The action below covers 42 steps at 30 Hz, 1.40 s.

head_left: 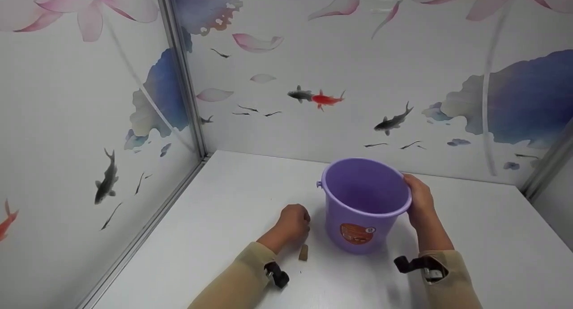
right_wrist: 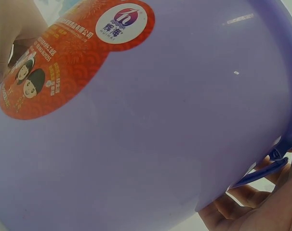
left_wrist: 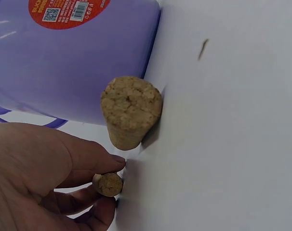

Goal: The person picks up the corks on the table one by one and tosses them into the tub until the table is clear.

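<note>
A purple bucket (head_left: 390, 226) stands upright on the white table, an orange-red label (head_left: 356, 233) on its near side. My right hand (head_left: 420, 200) grips its right side at the rim; in the right wrist view, the fingers (right_wrist: 232, 204) reach around the wall beside the handle's end. Left of the bucket, my left hand (head_left: 293, 221) is low at the tabletop. Its thumb and fingers pinch a small cork stopper (left_wrist: 108, 184) in the left wrist view. A second, tapered cork stopper (head_left: 303, 252) lies on its side between that hand and the bucket, wider end toward me.
The white table (head_left: 215, 201) is bounded by printed panels at the back (head_left: 268, 130) and left (head_left: 53, 121), with a metal frame strip (head_left: 147, 219) along the left edge. A tiny dark speck (left_wrist: 203, 49) lies on the tabletop.
</note>
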Tool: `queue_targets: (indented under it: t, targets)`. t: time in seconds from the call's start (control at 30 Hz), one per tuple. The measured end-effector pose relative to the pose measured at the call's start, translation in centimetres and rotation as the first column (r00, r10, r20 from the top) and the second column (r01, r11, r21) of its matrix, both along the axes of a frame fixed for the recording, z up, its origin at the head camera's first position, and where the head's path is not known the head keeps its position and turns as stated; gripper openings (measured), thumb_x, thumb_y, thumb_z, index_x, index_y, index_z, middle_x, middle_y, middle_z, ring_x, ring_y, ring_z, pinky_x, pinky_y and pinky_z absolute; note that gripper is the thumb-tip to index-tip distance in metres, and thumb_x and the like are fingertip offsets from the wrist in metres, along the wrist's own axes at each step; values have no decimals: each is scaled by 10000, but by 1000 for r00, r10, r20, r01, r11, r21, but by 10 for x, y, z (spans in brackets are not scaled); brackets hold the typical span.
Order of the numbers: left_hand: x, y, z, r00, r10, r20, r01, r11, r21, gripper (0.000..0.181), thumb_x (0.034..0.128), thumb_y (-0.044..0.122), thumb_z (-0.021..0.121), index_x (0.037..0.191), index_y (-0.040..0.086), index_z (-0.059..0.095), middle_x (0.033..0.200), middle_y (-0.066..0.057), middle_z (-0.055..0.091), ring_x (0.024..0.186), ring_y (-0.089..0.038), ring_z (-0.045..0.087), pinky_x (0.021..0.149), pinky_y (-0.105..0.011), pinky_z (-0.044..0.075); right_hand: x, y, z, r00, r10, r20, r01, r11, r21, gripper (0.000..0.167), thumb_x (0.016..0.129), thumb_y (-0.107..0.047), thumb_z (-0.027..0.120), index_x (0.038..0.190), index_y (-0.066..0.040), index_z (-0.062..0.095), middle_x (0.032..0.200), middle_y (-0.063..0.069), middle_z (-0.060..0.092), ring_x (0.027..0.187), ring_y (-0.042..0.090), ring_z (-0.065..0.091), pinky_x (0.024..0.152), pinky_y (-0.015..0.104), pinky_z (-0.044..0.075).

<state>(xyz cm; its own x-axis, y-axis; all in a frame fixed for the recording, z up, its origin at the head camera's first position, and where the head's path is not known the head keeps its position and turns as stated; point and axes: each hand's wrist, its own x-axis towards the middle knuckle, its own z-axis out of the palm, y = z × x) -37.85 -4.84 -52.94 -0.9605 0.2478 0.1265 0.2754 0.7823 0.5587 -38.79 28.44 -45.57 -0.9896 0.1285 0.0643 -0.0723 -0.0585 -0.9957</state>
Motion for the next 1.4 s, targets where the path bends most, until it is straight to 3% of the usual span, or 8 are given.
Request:
queue_targets:
  t: [0.27,0.53,0.73,0.93,1.23,1.4]
  targets:
    - [-1,-1,1,1000,-8,-5,8,1000,-12,113,900,4,741,999,-3,794,1014,-100,783,1030,-267,728,939,-391,596,1,1,2,999,34,3,-34,999,36,378,1143,-250,366,1193,-188,736,994,-171,715,1008,69,651,897,261,541]
    - [-2,-1,5,1000,4,23,-4,1000,18,138,921,3,711,1037,-14,783,1048,-129,773,1067,-301,716,974,-429,585,-2,2,2,1000,23,-18,-22,999,29,392,1140,-212,367,1068,-238,752,940,-156,719,950,70,652,860,259,538]
    - [-5,-3,6,999,14,28,-15,1000,26,155,907,-3,710,1034,-14,798,1049,-130,787,1076,-302,723,971,-432,589,-2,1,3,999,33,14,-33,999,8,388,1146,-231,361,1134,-226,750,979,-179,717,996,60,647,895,257,529]
    - [-5,-4,8,1000,11,29,-12,999,42,146,888,-19,736,1016,-18,806,1024,-134,793,1031,-295,727,945,-438,598,-4,1,3,999,29,42,-29,1000,-4,381,1144,-246,379,1103,-249,757,963,-178,718,985,60,648,893,264,528]
    - [-6,-4,15,1000,24,11,-24,999,36,139,861,-29,763,987,-19,819,996,-128,804,937,-245,713,883,-422,609,-2,2,1,999,39,25,-39,999,6,375,1146,-256,381,1108,-251,754,971,-160,720,971,68,656,871,266,543]
    - [-5,-4,19,1000,30,-1,-30,999,25,136,866,-15,770,993,-14,820,1000,-128,803,973,-278,725,902,-437,604,-1,3,1,999,35,25,-35,999,12,371,1145,-245,376,1125,-226,746,960,-154,720,956,71,657,859,271,547]
